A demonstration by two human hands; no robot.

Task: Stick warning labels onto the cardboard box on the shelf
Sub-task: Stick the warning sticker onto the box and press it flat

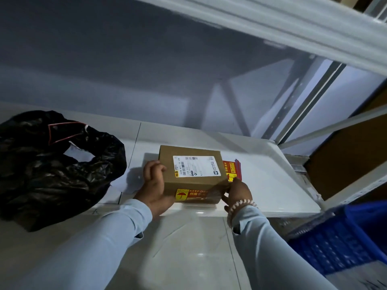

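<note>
Two hands on one cardboard box (191, 174), which sits on the white shelf (272, 181), near its front edge. Left hand (155, 185) curls around the box's left side, fingers wrapped over the top edge, palm against the front corner. Right hand (238, 193) presses at the right front corner, fingers bent against the box; beaded bracelet (238, 208) on that wrist. Red-and-yellow warning label (190, 194) stuck on the front face, umbrella symbol visible. More red labels (231, 169) lie just beside the box's right side. White shipping label (194, 166) on top. Black plastic bag (54, 164) lies left, well apart. Blue crate (343, 237) at lower right.
</note>
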